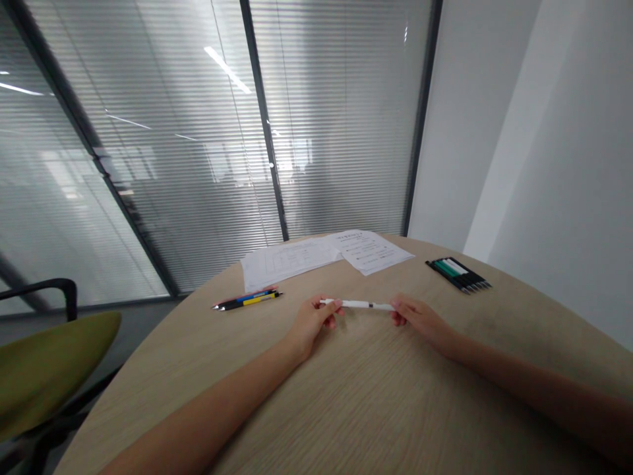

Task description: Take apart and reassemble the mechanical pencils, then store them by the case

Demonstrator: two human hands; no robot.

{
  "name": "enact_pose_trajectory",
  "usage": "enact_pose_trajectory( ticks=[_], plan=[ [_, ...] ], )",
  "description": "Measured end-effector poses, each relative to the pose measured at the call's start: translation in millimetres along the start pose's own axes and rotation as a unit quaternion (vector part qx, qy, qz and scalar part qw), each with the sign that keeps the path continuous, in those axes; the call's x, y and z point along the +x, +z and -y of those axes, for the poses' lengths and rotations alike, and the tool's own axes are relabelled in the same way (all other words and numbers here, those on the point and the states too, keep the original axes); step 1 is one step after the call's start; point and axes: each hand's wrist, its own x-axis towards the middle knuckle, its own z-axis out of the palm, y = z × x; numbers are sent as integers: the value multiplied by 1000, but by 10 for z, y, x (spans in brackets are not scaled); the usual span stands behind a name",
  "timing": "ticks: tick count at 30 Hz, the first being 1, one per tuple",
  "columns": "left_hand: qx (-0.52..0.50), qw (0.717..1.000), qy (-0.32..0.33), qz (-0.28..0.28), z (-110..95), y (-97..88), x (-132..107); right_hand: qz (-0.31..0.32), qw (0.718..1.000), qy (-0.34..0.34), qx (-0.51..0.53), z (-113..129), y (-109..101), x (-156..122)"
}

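Observation:
A slim white pen [357,304] with a short dark band is held level just above the table, stretched between both hands. My left hand [314,320] pinches its left end between thumb and fingers. The opposite end is pinched by my right hand [418,319]. Whether the pen is in one piece or parted at the dark band, I cannot tell. To the left of my left hand lie a yellow-and-black pen [254,300] and a blue pen [257,294], close together, with a bit of red beside them.
Several black, green and white pens [457,274] lie side by side on the right of the round wooden table [316,409]. Printed paper sheets [376,252] overlap at the far edge. A green chair [49,369] stands at the left, before a glass partition with blinds [336,132].

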Motion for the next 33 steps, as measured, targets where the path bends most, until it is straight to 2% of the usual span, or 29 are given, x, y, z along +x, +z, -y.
enact_pose_trajectory(
  ticks=[7,14,17,23,29,33],
  plan=[
    [-13,1000,1,-1,7,3,-3,-17,995,-6,93,-8,60,6],
    [-12,1000,0,-2,11,8,-1,-2,1000,-6,-2,-68,13,23],
    [-12,1000,0,-2,21,1,14,-4,1000,-5,2,-64,18,22],
    [-14,1000,-8,-1,48,-18,32,-6,996,15,88,-31,59,4],
    [-14,1000,-5,1,39,-15,21,2,1000,-5,-7,-128,18,34],
    [-14,1000,-4,-1,48,-14,31,-10,1000,-12,-8,-130,21,37]
  ],
)
